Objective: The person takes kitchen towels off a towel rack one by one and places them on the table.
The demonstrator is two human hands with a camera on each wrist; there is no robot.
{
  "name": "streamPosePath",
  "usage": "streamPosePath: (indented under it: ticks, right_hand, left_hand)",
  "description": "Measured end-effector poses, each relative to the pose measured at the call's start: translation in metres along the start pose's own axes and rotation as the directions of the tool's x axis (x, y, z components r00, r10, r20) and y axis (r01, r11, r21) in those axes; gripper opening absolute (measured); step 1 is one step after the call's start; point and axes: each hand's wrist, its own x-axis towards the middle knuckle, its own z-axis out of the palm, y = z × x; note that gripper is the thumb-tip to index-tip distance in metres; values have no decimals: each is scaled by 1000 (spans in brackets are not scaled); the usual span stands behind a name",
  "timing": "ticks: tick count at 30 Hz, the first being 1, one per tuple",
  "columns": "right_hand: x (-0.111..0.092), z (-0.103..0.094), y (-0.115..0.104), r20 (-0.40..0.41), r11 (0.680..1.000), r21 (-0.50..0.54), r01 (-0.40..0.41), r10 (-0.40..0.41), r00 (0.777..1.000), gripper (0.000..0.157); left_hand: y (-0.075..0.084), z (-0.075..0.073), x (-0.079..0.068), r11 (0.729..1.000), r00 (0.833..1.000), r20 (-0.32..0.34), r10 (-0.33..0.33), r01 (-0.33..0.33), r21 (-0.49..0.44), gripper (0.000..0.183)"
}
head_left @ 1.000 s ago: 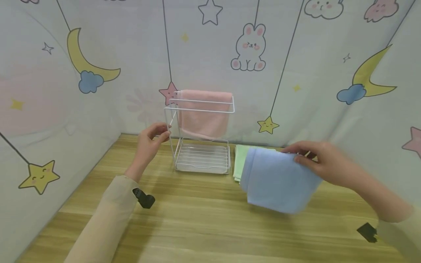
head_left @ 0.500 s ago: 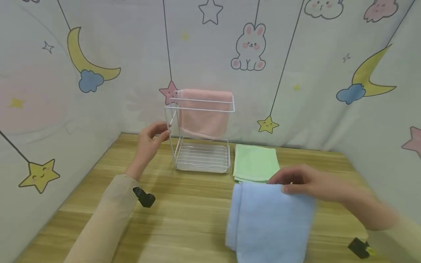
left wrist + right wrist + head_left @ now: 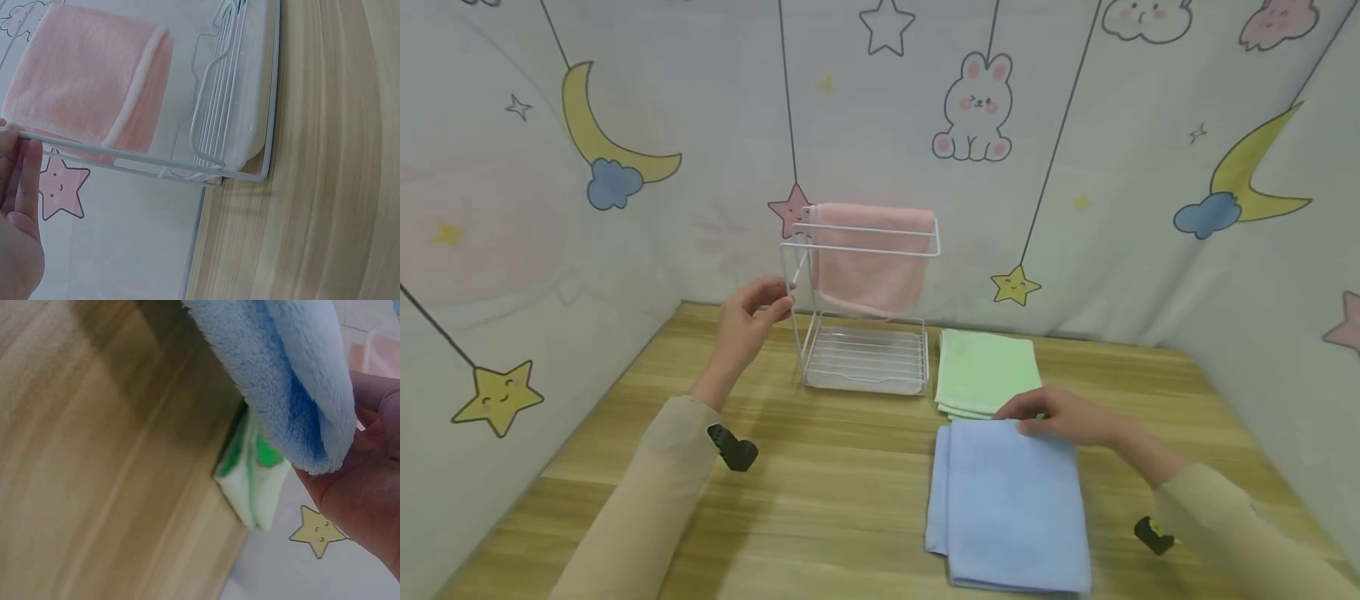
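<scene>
My left hand pinches the left upright of a white wire towel rack, fingertips and thumb around the thin post. Over the rack's rear bar hangs a folded pink towel, seen closer in the left wrist view as plush with a pale hem. My right hand pinches the upper edge of a folded light blue towel, thumb in front. That towel spreads down toward the near side of the table; in the right wrist view its fold hangs over the wood. Behind it lies a folded green towel.
At the rack's base a shallow tray sits under wire slats. The wooden table meets a printed curtain at the back and both sides. The green towel lies just right of the rack.
My right hand has brought the blue towel nearer and lowered it, uncovering the green towel, then shifted slightly left. My left hand keeps its hold on the rack; the head view has shifted slightly.
</scene>
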Motion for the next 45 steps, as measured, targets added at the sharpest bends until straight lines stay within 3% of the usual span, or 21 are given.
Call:
streamPosePath:
  ticks: [10,16,27,34,45]
  right_hand:
    - [6,20,24,-67,998,-24,-52,50,996,25]
    - [7,24,31,-43,997,16,-75,75,996,29]
    - [7,22,32,5,986,101,-136,136,991,30]
    - [7,21,30,26,979,129,-157,155,988,28]
    - [6,24,31,-20,987,104,-124,127,992,29]
  left_hand:
    - [6,1,-2,1000,1000,-2,-2,2,-4,21]
    - [5,1,0,1000,1000,-9,-1,1,-6,22]
    - [-22,-1,7,1000,1000,-13,13,-13,-9,24]
    - [-22,-1,7,999,999,-15,30,-30,-23,22]
    - [-23,-1,6,999,1000,-7,25,-25,-23,23]
